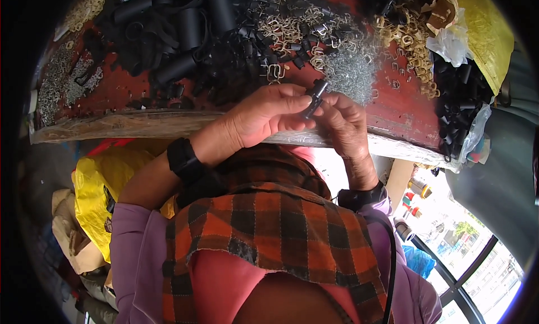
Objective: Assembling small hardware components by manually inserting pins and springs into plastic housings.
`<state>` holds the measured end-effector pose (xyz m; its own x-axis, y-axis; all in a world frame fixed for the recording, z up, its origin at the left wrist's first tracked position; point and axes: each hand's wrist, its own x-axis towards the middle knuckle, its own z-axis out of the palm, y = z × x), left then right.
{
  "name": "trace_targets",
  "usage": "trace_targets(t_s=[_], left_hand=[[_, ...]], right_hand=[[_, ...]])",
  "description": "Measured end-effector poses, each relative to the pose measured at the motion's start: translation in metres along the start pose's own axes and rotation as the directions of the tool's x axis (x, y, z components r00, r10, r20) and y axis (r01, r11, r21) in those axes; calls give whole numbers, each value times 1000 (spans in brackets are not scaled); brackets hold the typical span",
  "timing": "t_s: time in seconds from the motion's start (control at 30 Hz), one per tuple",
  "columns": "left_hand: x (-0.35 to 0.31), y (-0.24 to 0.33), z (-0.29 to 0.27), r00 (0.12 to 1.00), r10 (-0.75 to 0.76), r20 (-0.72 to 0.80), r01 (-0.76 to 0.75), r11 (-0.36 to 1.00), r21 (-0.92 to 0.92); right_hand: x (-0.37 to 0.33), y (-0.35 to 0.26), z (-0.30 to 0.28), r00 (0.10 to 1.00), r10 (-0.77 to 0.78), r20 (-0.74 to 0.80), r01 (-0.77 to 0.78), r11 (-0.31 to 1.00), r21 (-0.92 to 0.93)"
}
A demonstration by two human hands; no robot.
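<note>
My left hand [269, 112] and my right hand [345, 122] meet above the near edge of the workbench. Between their fingertips is a small black cylindrical part [316, 98], tilted, with a shiny band near its upper end. The left thumb and fingers pinch it from one side. The right thumb and fingers close on it from the other, partly hiding its lower end. Just beyond the hands lies a heap of small silver metal pieces [352, 71]. Brass-coloured wire loops [283, 28] are piled farther back, mixed with small black parts.
The red bench top [412, 108] has a worn front edge [129, 125]. Black tubes [191, 29] and straps crowd its far left. More brass loops [415, 49], black pieces [449, 113] and a yellow sack [487, 38] are on the right. A yellow bag [92, 195] stands below the left.
</note>
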<state>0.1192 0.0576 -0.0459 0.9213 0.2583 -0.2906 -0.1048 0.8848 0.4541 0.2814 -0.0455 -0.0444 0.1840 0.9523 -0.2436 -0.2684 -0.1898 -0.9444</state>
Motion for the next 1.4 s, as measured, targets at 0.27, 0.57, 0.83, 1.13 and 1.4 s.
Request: trace_targets(t_s=[0.27,0.57,0.83,1.13,1.4], left_hand=[[3,2,2,999,0,-39,-1,1000,-29],[7,1,4,1000,10,-5,-10,994,108],[11,1,-1,997,-18,-74,28,990,137],[10,6,6,999,-4,-54,10,993,122],[11,4,4,996,-21,-89,31,993,114]], right_hand=[[2,-5,-3,979,-186,-77,137,895,-424],[5,-6,-2,1000,18,-1,-18,995,-103],[3,-4,0,986,-142,-86,99,920,-380],[7,1,-1,992,-111,-52,92,953,-288],[5,0,-1,973,-229,-22,189,851,-491]])
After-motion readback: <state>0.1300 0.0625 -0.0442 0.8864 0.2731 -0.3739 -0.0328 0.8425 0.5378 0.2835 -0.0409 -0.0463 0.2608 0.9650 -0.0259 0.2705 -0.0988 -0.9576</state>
